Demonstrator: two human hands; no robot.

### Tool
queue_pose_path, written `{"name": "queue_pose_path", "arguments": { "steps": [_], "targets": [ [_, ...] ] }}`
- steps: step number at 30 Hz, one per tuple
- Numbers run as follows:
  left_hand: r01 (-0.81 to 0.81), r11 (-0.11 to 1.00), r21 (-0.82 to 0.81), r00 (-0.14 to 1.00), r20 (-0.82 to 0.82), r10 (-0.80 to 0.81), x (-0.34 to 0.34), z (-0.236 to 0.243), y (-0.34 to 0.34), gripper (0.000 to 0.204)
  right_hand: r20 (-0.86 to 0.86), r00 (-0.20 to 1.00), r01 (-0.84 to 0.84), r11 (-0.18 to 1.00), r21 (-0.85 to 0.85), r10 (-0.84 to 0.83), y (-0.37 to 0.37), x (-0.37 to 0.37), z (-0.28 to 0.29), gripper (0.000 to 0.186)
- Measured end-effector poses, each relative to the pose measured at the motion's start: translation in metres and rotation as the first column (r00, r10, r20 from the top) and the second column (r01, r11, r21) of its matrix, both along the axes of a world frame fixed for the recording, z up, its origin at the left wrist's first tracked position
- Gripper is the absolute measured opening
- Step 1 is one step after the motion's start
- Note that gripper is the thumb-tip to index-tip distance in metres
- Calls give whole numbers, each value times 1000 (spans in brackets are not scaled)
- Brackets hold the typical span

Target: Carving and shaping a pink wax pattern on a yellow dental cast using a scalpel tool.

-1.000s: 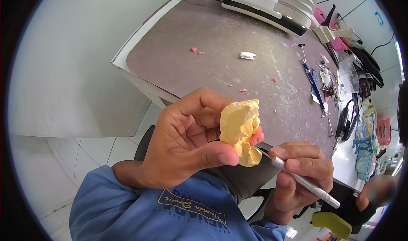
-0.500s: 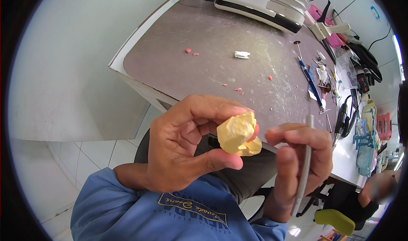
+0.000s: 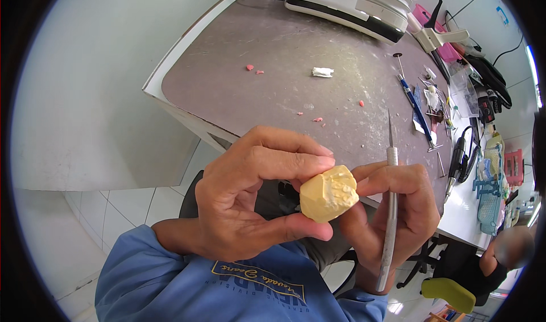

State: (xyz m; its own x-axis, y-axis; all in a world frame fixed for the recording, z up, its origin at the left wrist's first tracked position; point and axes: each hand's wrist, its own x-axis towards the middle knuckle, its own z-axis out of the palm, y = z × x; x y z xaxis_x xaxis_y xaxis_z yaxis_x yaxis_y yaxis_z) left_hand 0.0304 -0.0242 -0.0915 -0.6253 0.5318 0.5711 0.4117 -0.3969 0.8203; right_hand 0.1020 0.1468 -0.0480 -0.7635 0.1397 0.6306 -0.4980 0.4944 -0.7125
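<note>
A yellow plaster dental model (image 3: 328,196), small and rough-sided, is held between the thumb and fingers of my left hand (image 3: 256,191) above my lap. Its uneven, toothed side faces right and upward. My right hand (image 3: 392,208) is closed around a carving knife (image 3: 389,231) with a long grey handle. The knife's thin pointed blade stands upward, away from the model. The thumb and index finger of that same hand reach the model's right edge and seem to touch it.
Pink scraps (image 3: 317,119) and a small white piece (image 3: 322,72) lie on the brown tabletop (image 3: 227,94). A white machine with a ribbed hose (image 3: 347,6) stands at the back. Small tools (image 3: 418,109), a black handpiece (image 3: 455,163) and baskets (image 3: 490,200) are at the right. Another person (image 3: 506,254) sits far right.
The model has been turned, its toothed side now showing, and moved slightly right and down. My right hand has come in against it, and the knife's blade now shows upright.
</note>
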Motion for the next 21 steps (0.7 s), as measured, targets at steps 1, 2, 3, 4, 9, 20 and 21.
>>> {"name": "queue_pose_path", "arguments": {
  "steps": [1, 2, 3, 4, 9, 20, 21],
  "targets": [
    [1, 1000, 0, 1000, 0, -1, 0, 1, -1, 61, 0, 1000, 1, 1000, 0, -1, 0, 0, 0, 23],
    [4, 1000, -19, 1000, -14, -5, -1, 2, -2, 61, -6, 1000, -20, 999, -46, 20, 0, -1, 0, 24],
    [5, 999, -38, 1000, -28, -6, -1, 3, -3, 62, -12, 999, -43, 995, -92, 42, 0, -1, -1, 26],
    [5, 999, -38, 1000, -27, -6, -1, 2, -2, 62, -12, 999, -43, 995, -92, 42, 0, -1, -1, 26],
    [83, 984, 159, 923, 359, -136, 7, 1, 6, 63, -104, 976, 164, 960, -228, -192, -2, 4, -16, 41],
    [61, 975, 211, 803, 570, -174, 14, 6, 8, 65, -43, 999, -19, 997, 72, 22, 21, 30, 0, 31],
    [60, 976, 210, 807, 566, -171, 14, 6, 9, 65, -54, 996, -61, 991, 115, 68, 22, 30, 0, 30]
  ]
}}
